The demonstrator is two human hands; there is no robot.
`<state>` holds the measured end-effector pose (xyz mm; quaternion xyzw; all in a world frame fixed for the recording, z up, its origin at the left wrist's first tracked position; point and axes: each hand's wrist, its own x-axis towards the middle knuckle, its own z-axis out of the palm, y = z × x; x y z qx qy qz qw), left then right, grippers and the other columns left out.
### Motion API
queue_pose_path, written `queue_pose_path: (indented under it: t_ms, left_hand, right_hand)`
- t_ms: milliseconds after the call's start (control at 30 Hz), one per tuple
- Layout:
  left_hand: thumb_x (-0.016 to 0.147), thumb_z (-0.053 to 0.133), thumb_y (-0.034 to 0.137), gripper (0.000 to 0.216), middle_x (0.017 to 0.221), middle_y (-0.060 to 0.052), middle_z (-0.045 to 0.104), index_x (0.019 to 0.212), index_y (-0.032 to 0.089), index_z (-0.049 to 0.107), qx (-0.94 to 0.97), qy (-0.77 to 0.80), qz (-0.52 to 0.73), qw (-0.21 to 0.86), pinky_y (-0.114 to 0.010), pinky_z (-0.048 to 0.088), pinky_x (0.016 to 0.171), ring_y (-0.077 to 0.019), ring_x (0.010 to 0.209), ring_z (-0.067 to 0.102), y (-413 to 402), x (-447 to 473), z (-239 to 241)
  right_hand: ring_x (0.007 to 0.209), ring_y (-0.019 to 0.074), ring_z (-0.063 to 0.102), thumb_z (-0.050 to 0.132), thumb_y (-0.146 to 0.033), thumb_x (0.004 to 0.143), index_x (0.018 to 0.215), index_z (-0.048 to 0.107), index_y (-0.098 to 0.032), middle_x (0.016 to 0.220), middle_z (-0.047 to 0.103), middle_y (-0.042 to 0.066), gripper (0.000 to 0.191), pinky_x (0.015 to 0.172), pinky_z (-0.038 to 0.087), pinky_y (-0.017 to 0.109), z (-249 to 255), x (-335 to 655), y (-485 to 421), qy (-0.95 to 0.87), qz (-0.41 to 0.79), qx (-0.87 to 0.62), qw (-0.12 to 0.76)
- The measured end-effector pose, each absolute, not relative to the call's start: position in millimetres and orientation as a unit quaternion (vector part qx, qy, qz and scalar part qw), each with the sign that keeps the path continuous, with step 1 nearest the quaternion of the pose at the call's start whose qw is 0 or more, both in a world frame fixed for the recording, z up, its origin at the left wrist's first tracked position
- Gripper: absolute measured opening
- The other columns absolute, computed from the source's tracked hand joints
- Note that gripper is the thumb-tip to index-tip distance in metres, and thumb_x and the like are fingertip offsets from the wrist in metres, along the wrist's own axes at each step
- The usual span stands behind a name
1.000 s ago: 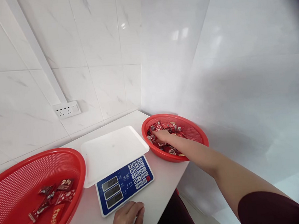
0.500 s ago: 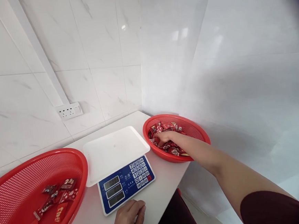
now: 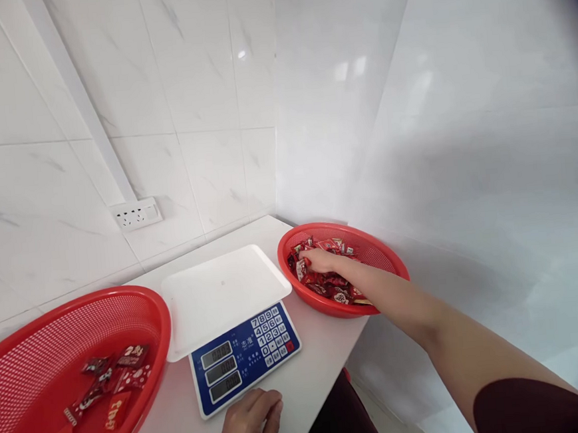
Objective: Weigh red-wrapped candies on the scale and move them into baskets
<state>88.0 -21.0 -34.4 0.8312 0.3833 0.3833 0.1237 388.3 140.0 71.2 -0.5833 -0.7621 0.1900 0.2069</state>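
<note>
My right hand [image 3: 319, 261] reaches into the small red basket [image 3: 385, 254] at the counter's far right and pinches a red-and-white wrapped candy [image 3: 302, 269] at the left of the candy heap [image 3: 335, 289]. My left hand [image 3: 249, 428] rests palm down, fingers loosely curled, on the white counter [image 3: 307, 382] just in front of the blue electronic scale [image 3: 245, 357]. The scale's white weighing tray [image 3: 222, 294] is bare. A large red basket [image 3: 10, 362] at the left holds several red candy packets [image 3: 114, 380].
White tiled walls meet in a corner behind the small basket. A white power socket [image 3: 136, 214] sits on the left wall under a vertical cable duct. The counter's edge drops off right of the scale, below my right forearm.
My right hand's fingers have closed onto a candy at the heap's left side and lifted slightly. The left hand has stayed put.
</note>
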Motion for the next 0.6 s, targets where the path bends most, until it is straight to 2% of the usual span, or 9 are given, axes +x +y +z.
queue_pose_path:
  t_ms: [33, 133, 333, 500, 600]
  left_hand:
    - [0.091, 0.043, 0.026, 0.017, 0.068, -0.001, 0.063, 0.09, 0.022, 0.06, 0.829, 0.385, 0.386, 0.126, -0.017, 0.046, 0.054, -0.01, 0.058, 0.061, -21, 88, -35]
    - [0.091, 0.043, 0.027, 0.018, 0.068, -0.001, 0.064, 0.088, 0.022, 0.06, 0.821, 0.392, 0.392, 0.136, -0.017, 0.046, 0.055, -0.0101, 0.059, 0.061, -21, 89, -34]
    - [0.088, 0.045, 0.022, 0.015, 0.068, 0.001, 0.064, 0.088, 0.022, 0.06, 0.827, 0.399, 0.373, 0.134, -0.016, 0.047, 0.054, -0.0096, 0.058, 0.061, -23, 89, -24]
    - [0.088, 0.044, 0.02, 0.018, 0.069, -0.001, 0.065, 0.086, 0.021, 0.061, 0.827, 0.419, 0.351, 0.131, -0.018, 0.047, 0.054, -0.0109, 0.06, 0.062, -27, 90, -13]
    - [0.088, 0.043, 0.02, 0.019, 0.071, -0.002, 0.066, 0.087, 0.021, 0.062, 0.825, 0.429, 0.34, 0.139, -0.019, 0.047, 0.056, -0.0118, 0.063, 0.062, -28, 89, -13]
  right_hand:
    - [0.074, 0.0228, 0.063, 0.054, -0.04, 0.078, 0.104, 0.062, -0.027, 0.086, 0.071, 0.004, 0.03, 0.068, 0.046, 0.031, 79, 385, 154, -0.737, 0.238, -0.591, 0.226]
    - [0.073, 0.0206, 0.062, 0.063, -0.038, 0.072, 0.095, 0.061, -0.023, 0.083, 0.069, 0.003, 0.028, 0.068, 0.047, 0.03, 99, 376, 189, -0.726, 0.266, -0.587, 0.24]
    - [0.073, 0.0167, 0.065, 0.059, -0.028, 0.079, 0.098, 0.056, -0.018, 0.088, 0.07, 0.005, 0.023, 0.064, 0.051, 0.027, 111, 346, 214, -0.735, 0.335, -0.533, 0.249]
    - [0.069, 0.0156, 0.063, 0.073, -0.026, 0.066, 0.088, 0.059, -0.018, 0.078, 0.067, 0.002, 0.027, 0.059, 0.049, 0.024, 115, 284, 208, -0.767, 0.381, -0.471, 0.21]
    - [0.067, 0.0141, 0.06, 0.074, -0.025, 0.064, 0.099, 0.06, -0.02, 0.077, 0.063, 0.001, 0.037, 0.055, 0.046, 0.023, 121, 249, 200, -0.796, 0.372, -0.447, 0.17]
